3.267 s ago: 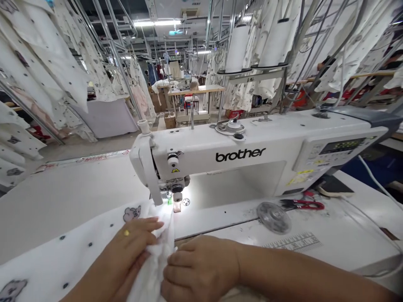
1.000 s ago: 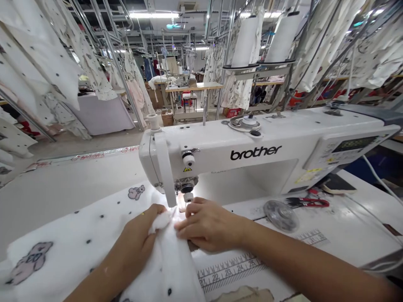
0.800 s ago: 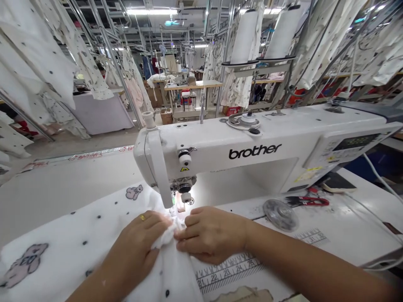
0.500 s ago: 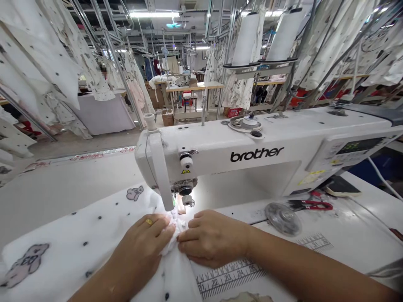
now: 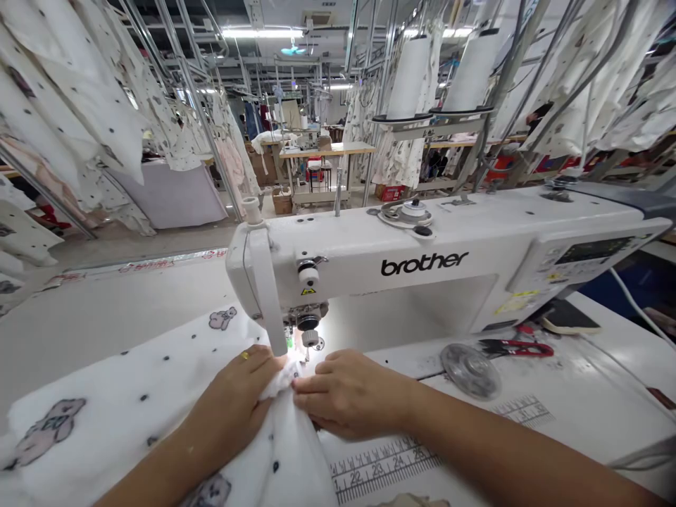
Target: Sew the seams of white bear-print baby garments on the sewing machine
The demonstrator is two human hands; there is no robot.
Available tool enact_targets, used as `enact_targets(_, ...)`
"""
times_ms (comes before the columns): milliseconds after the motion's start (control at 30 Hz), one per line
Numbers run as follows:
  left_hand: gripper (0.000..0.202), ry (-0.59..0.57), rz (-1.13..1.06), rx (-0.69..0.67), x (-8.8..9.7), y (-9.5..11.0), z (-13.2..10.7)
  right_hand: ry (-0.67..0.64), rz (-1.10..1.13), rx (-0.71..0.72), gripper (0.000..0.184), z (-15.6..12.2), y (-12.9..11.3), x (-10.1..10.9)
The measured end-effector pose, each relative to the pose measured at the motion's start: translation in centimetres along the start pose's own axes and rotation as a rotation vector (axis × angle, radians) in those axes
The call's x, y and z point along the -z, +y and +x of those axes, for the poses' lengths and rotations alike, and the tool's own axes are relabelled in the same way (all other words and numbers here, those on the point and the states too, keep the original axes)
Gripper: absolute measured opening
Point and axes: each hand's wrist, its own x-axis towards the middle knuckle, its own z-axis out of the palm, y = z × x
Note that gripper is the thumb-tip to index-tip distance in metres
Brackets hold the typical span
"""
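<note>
White plush fabric [image 5: 121, 394] with grey-pink bears and dark dots lies across the left of the table and runs under the needle area of a white Brother sewing machine [image 5: 338, 260]. My left hand [image 5: 235, 398], with a gold ring, rests over the cloth close to the presser foot. A bunched fold comes out between its thumb and fingers. My right hand [image 5: 351, 394] is curled just right of the needle, its fingertips pinching the edge of that fold. The machine's lamp lights this spot brightly; the needle tip is hard to make out.
Right of my right hand lie a clear round disc [image 5: 470, 371] and red-handled thread snips [image 5: 520, 348]. A printed ruler scale [image 5: 385, 468] runs along the table's front. Two white thread cones [image 5: 409, 77] stand behind the machine. Printed garments [image 5: 68, 91] hang at the left.
The left fingers have drawn back slightly left from the right hand, showing more bunched cloth between them. The right hand keeps its pinch. The view has shifted slightly.
</note>
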Motion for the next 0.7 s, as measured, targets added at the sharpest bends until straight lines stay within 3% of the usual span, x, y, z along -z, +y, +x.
enact_targets(100,0.039,-0.016,-0.083,0.115,-0.1,-0.1,-0.2,-0.003,0.005,0.017,0.016,-0.1,0.0,0.0)
enact_targets(200,0.038,-0.005,-0.134,0.144,-0.1,-0.2,-0.2,-0.006,0.009,0.013,0.018,-0.2,-0.1,-0.1)
enact_targets(467,0.040,-0.061,0.005,-0.046,-0.3,-0.2,-0.6,-0.001,0.057,-0.032,0.017,-0.3,-0.7,-1.1)
enact_targets(600,0.044,-0.035,0.132,-0.108,-0.3,0.4,-0.8,0.008,0.173,-0.050,0.012,-0.2,-0.6,-0.4)
enact_targets(700,0.044,0.024,0.196,-0.155,-0.3,0.8,-0.9,0.085,0.204,-0.146,0.016,-0.2,-0.1,0.2)
